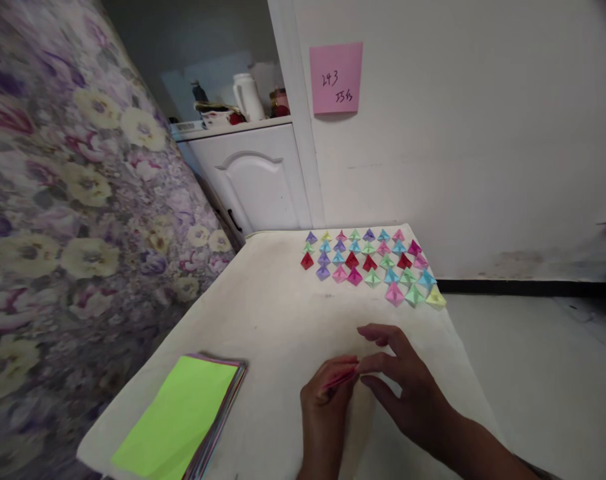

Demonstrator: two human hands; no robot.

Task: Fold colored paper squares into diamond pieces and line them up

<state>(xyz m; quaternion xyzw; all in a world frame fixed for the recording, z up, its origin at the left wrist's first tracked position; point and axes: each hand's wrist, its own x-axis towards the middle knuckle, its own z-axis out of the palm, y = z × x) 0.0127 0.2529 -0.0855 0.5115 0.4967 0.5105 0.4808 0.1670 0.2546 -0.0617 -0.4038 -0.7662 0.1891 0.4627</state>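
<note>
My left hand point(327, 393) is closed around a small piece of folded pink-red paper point(341, 378) above the near part of the table. At the paper's right end is my right hand point(403, 380), its thumb and index finger apart and the index fingertip at or close to the paper's edge. The other fingers of that hand are raised and loosely bent. Most of the folded paper is hidden inside my left hand. Farther back on the table, several small folded paper pieces point(370, 263) in many colours sit in rows.
A stack of coloured paper point(180, 413), bright green on top, lies at the table's left. The white table point(273, 320) meets a wall bearing a pink note point(336, 78). A floral curtain point(83, 233) hangs at left, beside a white cabinet point(257, 173) with a white jug point(249, 97).
</note>
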